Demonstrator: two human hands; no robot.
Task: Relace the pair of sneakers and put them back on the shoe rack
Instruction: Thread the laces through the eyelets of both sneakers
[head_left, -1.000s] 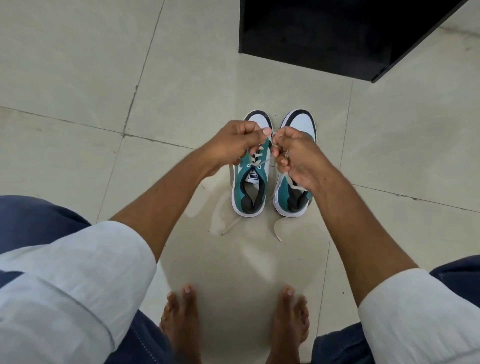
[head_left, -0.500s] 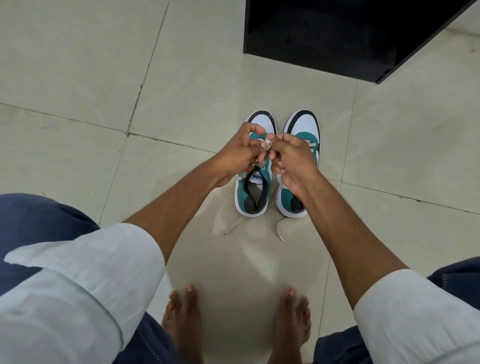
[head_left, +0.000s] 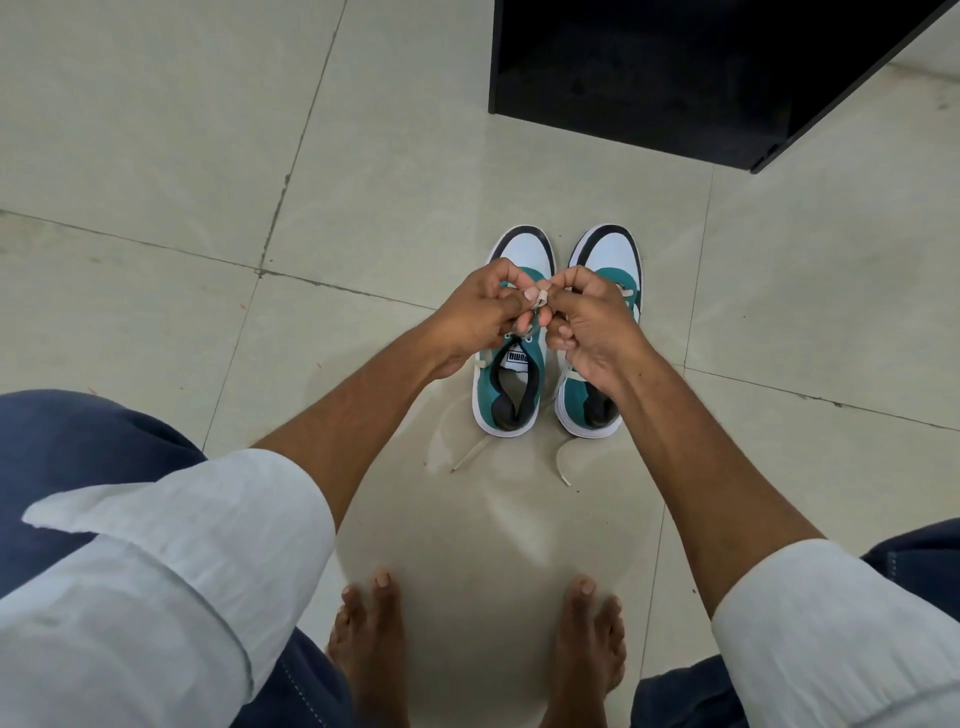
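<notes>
Floor (head_left: 156, 130): pale glossy tiles with dark grout lines; broad bare stretches to the left of the shoes and to their right.
Dark cabinet (head_left: 701, 67): black block at the upper right, its near edge well apart from the shoe toes; a strip of bare tile lies between. Whether it is the rack cannot be told.
Left sneaker (head_left: 511, 395): teal, white and black, upright on the floor, toe pointing away from the person, just beside its partner. Mouth open, nothing inside; a white tongue label shows.
Right sneaker (head_left: 610, 254): same colours, parallel to the first; its heel and mouth partly hidden by the right hand.
Lace (head_left: 541, 300): cream, a short loop showing between the two hands above the left sneaker.
Left hand (head_left: 480, 317): fingers curled, thumb and forefinger pinching the lace.
Right hand (head_left: 592, 327): fingers curled, fingertips pressed on the same lace, touching the left hand.
Loose lace ends (head_left: 563, 465): two cream tips trailing on the tile behind the heels.
Bare feet (head_left: 374, 634): planted near the lower edge, well apart from the sneakers; open tile between.
Sleeves (head_left: 182, 561): white, rolled above the forearms.
</notes>
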